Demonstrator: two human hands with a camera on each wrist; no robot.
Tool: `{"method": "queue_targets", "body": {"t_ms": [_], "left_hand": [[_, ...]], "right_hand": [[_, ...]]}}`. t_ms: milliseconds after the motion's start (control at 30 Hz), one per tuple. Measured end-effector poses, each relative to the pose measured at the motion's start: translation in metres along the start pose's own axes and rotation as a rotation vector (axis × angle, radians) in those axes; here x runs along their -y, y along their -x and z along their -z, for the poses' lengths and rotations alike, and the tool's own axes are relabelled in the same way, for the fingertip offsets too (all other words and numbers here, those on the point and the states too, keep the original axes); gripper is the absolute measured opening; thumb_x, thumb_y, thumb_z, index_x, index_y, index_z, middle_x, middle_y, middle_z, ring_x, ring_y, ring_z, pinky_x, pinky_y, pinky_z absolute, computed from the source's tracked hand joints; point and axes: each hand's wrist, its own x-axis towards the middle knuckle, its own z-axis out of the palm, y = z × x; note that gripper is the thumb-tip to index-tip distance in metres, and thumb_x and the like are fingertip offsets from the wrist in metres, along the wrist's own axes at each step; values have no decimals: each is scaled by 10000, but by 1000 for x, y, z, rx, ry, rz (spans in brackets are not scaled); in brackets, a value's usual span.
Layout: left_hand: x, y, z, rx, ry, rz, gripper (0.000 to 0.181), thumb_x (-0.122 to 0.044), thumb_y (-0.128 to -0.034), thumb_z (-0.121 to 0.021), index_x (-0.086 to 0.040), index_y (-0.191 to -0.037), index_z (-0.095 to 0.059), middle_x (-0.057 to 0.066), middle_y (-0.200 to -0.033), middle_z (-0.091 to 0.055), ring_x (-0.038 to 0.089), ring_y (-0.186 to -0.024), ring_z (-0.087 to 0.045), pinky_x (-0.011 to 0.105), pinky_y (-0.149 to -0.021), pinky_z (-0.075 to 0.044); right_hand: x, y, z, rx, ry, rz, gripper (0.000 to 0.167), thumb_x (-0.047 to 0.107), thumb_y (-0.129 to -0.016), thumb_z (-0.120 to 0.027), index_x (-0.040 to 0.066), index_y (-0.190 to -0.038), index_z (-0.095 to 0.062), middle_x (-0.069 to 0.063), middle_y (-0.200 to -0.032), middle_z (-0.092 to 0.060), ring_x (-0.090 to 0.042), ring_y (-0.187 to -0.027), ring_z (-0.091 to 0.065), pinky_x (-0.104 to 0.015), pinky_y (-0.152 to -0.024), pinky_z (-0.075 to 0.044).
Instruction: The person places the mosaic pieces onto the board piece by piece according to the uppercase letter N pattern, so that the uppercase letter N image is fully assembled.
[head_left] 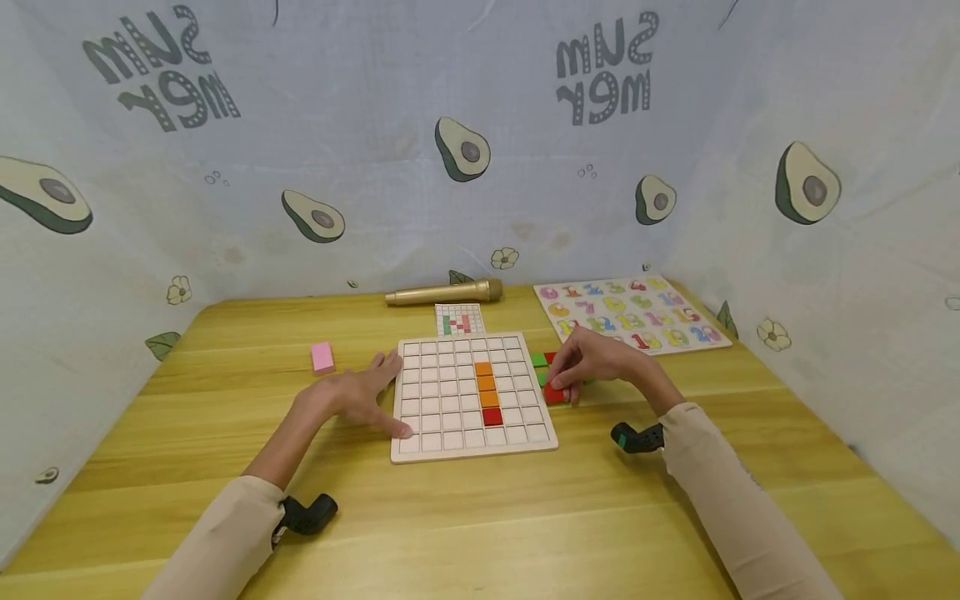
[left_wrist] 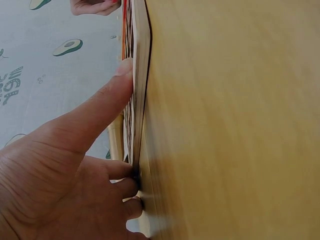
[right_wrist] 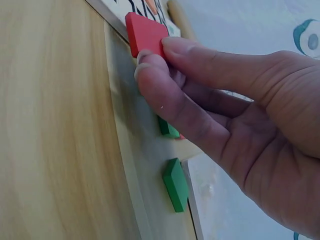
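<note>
A square wooden grid board (head_left: 438,421) lies on the table. One column holds several orange tiles (head_left: 486,383) with a red tile (head_left: 492,416) below them. My left hand (head_left: 358,395) is spread along the board's left side, the thumb resting near the lower left corner and the fingertips at the edge. Between thumb and fingers, my right hand (head_left: 596,360) pinches a red square tile (right_wrist: 147,36) just right of the board. Green tiles (right_wrist: 176,185) and other loose tiles lie beside and partly behind that hand.
Behind the board lies a small pattern card (head_left: 459,320), with a gold microphone (head_left: 442,293) farther back. A number puzzle board (head_left: 637,312) occupies the back right. To the left sits a pink block (head_left: 322,357). A printed cloth (head_left: 390,167) hangs behind the table.
</note>
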Motion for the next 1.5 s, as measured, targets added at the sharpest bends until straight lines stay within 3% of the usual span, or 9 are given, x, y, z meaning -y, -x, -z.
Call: {"method": "queue_targets", "body": {"t_ms": [167, 633, 900, 1167, 1500], "left_hand": [[0, -1, -1, 2, -5, -6, 1299, -569, -897, -849, -26, -1729, -11, 180, -1803, 97, 383, -1667, 53, 719, -1275, -52], [0, -1, 1, 6, -18, -6, 1282, -555, -906, -844, -16, -1726, -19, 184, -1803, 96, 380, -1667, 59, 725, -1272, -29], [0, 1, 3, 3, -12, 4, 1289, -567, -901, -844, -35, -1731, -14, 172, -1804, 106, 387, -1667, 55, 734, -1267, -52], [-1, 0, 0, 5, -5, 4, 1288, -564, -901, -846, -38, -1732, -14, 168, -1805, 100, 376, -1669, 46, 717, -1276, -72], [-1, -1, 0, 6, -8, 12, 1286, -549, -900, -854, -42, -1733, -15, 159, -1807, 99, 359, -1670, 66, 714, -1277, -15]], "right_hand": [[0, -5, -6, -12, -48, 19, 127, -22, -1020, -711, -105, -1042, -805, -219, -839, -779, -185, -668, -749, -354, -690, -656], [15, -24, -31, -37, -69, 83, 123, 3, -1016, -731, -87, -1007, -815, -205, -771, -758, -179, -629, -722, -383, -663, -654], [22, -36, -41, -33, -104, 124, 119, -22, -1016, -717, -101, -1015, -807, -196, -772, -758, -192, -630, -722, -321, -637, -638], [28, -44, -51, -78, -45, 196, 133, -26, -1023, -705, -104, -972, -799, -216, -740, -743, -300, -606, -715, -344, -628, -635], [43, -60, -68, -164, 10, 156, 126, 13, -1003, -752, -63, -926, -818, -159, -732, -758, -281, -602, -706, -320, -596, -614]]}}
